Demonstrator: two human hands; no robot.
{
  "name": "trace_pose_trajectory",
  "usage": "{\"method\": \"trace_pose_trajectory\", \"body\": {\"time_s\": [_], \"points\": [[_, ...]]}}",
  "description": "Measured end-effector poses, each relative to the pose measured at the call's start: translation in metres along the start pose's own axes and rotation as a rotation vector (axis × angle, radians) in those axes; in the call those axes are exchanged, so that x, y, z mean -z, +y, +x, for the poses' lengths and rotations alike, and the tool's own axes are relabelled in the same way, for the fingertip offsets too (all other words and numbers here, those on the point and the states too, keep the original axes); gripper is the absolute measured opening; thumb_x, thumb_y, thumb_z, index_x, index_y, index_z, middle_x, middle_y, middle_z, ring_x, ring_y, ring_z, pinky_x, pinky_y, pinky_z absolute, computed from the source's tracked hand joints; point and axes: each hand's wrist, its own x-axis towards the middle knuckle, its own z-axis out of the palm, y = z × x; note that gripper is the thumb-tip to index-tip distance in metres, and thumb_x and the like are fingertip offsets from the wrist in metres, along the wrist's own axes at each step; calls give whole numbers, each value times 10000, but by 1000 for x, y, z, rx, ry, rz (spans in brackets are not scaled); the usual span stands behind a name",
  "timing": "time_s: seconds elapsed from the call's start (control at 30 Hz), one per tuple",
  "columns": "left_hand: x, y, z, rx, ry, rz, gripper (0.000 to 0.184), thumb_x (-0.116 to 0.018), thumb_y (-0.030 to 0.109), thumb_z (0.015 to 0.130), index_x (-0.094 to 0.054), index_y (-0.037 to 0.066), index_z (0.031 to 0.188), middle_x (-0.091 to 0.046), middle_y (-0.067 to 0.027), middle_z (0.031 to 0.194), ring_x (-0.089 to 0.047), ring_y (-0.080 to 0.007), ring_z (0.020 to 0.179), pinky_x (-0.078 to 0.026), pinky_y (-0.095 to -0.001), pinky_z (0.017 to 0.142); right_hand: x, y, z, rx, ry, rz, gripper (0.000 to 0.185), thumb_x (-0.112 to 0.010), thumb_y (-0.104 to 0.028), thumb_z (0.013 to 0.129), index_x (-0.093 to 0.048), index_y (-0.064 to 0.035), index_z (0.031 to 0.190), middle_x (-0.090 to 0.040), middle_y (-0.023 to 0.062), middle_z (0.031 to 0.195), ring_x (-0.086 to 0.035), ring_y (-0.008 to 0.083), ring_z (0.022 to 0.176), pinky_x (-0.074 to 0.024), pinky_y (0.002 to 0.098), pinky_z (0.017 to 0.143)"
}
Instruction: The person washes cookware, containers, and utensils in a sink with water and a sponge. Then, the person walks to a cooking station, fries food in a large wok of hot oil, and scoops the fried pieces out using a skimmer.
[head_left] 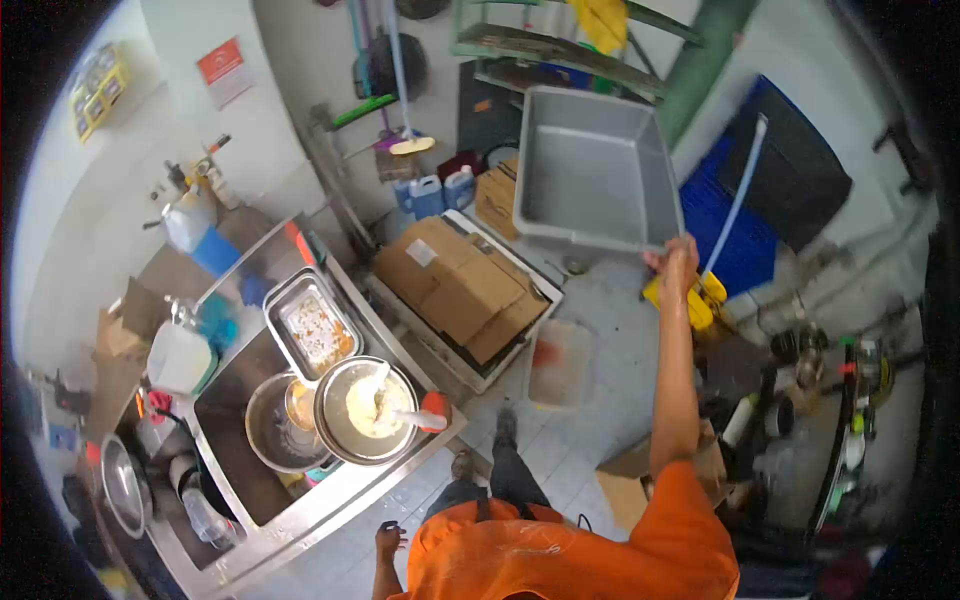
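Head view: grey tub (598,180) is gripped by the right hand (675,262).
Held outward, likely for clearance; left hand (390,540) is relaxed, unoccupied.

views: 1 | mount: head | facing: forward, down | nearest: wearer's orange shirt (560,560), bottom edge | farther: green rack (560,47), top edge | frame: wide, dark curved corners
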Motion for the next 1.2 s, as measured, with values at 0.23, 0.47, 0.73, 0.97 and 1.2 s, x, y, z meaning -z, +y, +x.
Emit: {"method": "trace_pose_trajectory", "body": {"time_s": [0.23, 0.47, 0.73, 0.97, 1.2], "points": [[-73, -25, -48, 12, 525, -235, 332, -528, 190, 869, -565, 32, 1158, -684, -140, 788, -648, -200, 566, -502, -330, 449, -213, 31, 253, 633, -212, -1235, 424, -767, -353, 797, -674, 60, 829, -650, 146, 705, -485, 201, 605, -421, 418, 565], [-172, -11, -128, 232, 616, -505, 413, -534, 89, 778, -555, 30, 1185, -678, -154, 862, -656, -219, 588, -500, -341, 437, -360, 65, 448, 778, -238, -1404, 820, -604, -682, 777, -654, 130, 875, -667, 242, 867, -617, 356, 805, -492, 481, 757], [-197, -16, -163, 297, 680, -445, 410, -548, 127, 790, -555, 22, 1186, -627, -101, 683, -640, -194, 551, -488, -322, 455, -452, 82, 475, 680, -232, -1150, 754, -500, -610, 862, -577, 113, 1065, -624, 264, 1050, -603, 370, 997, -455, 464, 893], [-169, -60, -124, -7, 1067, -175, 298, -598, 105, 811, -619, 35, 1099, -671, -100, 819, -624, -170, 627, -489, -307, 529, -414, 100, 344, 151, -239, -65, 573, -461, -414, 978, -485, 81, 1264, -582, 241, 1241, -570, 332, 1152, -422, 439, 1019], [47, 153, -115, -410, 1206, -504, 191, -616, 69, 869, -629, 20, 1053, -666, -73, 880, -607, -111, 650, -486, -264, 589, -301, 104, 91, 130, -1026, -429, 484, -548, -292, 972, -459, 19, 1333, -563, 169, 1260, -603, 284, 1101, -504, 378, 952]]}}
